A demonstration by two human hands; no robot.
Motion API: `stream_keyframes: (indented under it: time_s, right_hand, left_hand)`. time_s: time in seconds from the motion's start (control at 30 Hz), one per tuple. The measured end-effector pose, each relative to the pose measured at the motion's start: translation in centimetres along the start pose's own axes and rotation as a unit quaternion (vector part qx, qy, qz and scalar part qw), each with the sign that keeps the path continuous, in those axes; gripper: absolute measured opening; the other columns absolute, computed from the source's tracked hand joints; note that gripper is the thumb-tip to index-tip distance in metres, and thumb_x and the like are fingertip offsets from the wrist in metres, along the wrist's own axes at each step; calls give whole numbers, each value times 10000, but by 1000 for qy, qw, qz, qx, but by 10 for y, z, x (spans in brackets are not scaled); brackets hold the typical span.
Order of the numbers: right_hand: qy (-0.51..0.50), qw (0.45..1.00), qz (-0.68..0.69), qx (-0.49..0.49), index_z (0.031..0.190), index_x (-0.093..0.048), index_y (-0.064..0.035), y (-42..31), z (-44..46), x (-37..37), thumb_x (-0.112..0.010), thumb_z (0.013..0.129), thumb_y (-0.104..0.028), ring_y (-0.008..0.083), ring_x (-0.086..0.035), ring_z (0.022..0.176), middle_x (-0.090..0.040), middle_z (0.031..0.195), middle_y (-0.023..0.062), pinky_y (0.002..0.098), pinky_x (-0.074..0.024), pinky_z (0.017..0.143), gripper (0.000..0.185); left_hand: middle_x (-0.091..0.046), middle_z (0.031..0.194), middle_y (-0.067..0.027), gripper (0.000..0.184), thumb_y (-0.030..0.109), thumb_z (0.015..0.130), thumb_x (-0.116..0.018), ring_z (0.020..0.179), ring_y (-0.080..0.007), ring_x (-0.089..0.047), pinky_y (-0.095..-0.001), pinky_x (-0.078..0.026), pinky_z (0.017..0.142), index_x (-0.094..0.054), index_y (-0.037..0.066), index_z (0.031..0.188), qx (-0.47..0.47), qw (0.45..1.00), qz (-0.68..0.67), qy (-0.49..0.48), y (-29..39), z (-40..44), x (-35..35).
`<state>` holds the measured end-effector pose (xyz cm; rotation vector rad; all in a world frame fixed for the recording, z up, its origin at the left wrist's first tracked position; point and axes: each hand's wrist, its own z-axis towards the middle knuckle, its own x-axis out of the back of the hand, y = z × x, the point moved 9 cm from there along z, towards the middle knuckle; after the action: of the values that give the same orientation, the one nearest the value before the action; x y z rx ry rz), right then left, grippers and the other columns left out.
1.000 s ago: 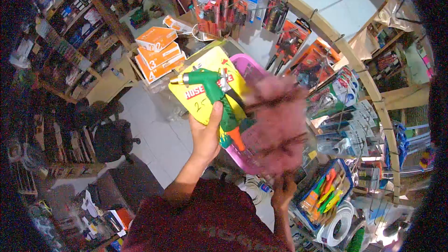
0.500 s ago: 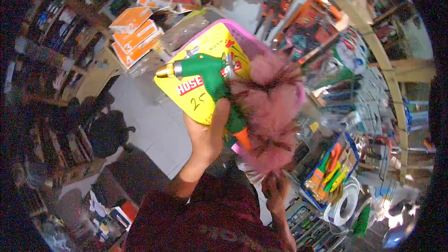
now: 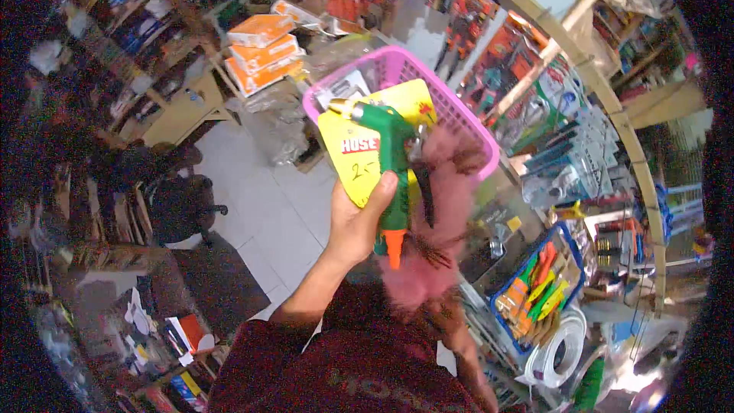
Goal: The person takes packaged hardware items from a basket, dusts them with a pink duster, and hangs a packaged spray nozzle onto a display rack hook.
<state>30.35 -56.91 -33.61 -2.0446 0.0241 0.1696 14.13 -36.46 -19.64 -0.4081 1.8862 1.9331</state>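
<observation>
My left hand [image 3: 355,222] is closed around a green hose nozzle [image 3: 394,153] with a brass tip and an orange end. Its yellow backing card [image 3: 348,172], printed "HOSE" and marked by pen, sits behind it under my fingers. A fluffy pink feather duster [image 3: 440,214] with dark bands, smeared by motion, hangs right beside the nozzle and overlaps its black lever. At the duster's lower end my right hand [image 3: 443,312] grips it, the fingers partly blurred. Beyond both hands stands a pink plastic basket [image 3: 470,131] with packaged goods inside.
Orange boxes [image 3: 264,53] are stacked left of the basket. To the right are a blue-edged tray [image 3: 569,241] of colourful-handled tools and a coil of white tubing [image 3: 558,356]. Hanging tool packs [image 3: 474,19] line the back. Tiled floor [image 3: 264,199] and a black chair [image 3: 183,203] lie leftward.
The nozzle and card have swung more upright and shifted right, showing more of the basket. The duster has moved slightly left and down beside them. The camera view has shifted too.
</observation>
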Motion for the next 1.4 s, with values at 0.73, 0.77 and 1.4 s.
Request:
stream_keyframes:
  time_s: [0.73,0.77,1.4]
  right_hand:
    - [51,927,-357,106,1184,-458,3,12,40,-51,-498,844,-215,329,-391,1182,-454,1226,195,370,-278,1013,406]
    - [22,936,-340,87,1186,-459,-1,2,45,-68,-484,845,-197,329,-395,1177,-461,1216,196,373,-284,1008,394]
    - [-35,951,-265,154,1230,-450,-30,-6,99,-98,-492,796,-98,320,-367,1210,-428,1291,163,360,-245,1035,441]
  left_hand:
    - [-561,840,-4,203,174,874,-552,668,-60,-523,-207,-430,562,-522,42,1025,-132,988,0,83,43,21,12]
    - [-559,855,-2,208,185,875,-552,691,-58,-517,-206,-426,592,-528,38,1020,-111,991,-28,69,37,25,14]
    - [-555,919,-18,317,278,921,-438,778,-99,-533,-238,-432,663,-499,20,1094,-60,997,-46,-6,76,73,58]
